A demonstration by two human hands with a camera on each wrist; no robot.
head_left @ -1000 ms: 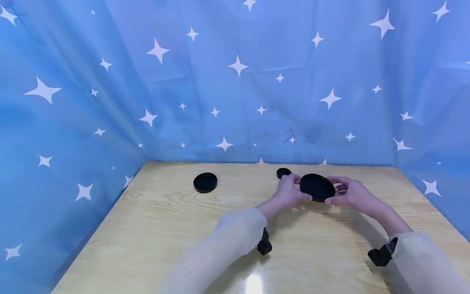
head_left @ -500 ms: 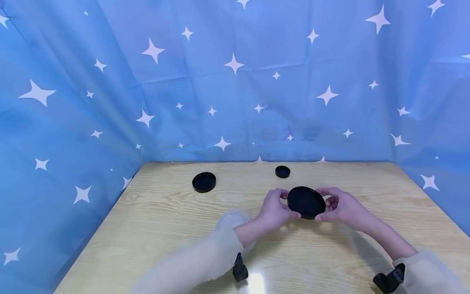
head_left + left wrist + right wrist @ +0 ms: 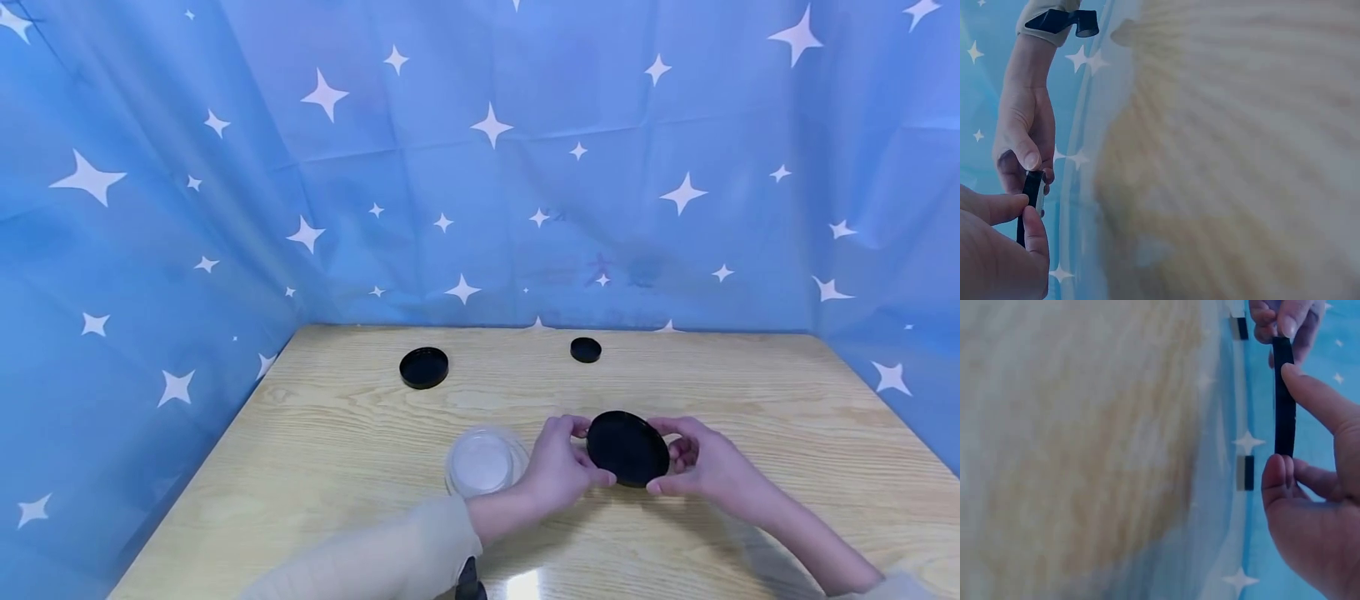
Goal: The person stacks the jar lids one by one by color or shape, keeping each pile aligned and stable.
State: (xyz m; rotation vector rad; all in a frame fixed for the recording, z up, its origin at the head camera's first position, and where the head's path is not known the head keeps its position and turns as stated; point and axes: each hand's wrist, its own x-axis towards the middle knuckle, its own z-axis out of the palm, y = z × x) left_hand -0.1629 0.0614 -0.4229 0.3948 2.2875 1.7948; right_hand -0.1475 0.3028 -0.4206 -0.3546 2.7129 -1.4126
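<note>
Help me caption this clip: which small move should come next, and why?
Perhaps ease the large black disc leftward toward the clear round piece: the left hand and right hand hold the disc between them, and the clear piece sits just left of the left hand.

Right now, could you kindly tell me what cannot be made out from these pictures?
Head view: part of the clear round container, hidden by the left hand and its wrist.
Head view: the far face of the black disc, turned away from the camera.
Head view: most of the right sleeve, cut off by the bottom edge.
Left wrist view: detail of the tabletop, blurred.
Right wrist view: part of the right hand, cut off by the right edge.
</note>
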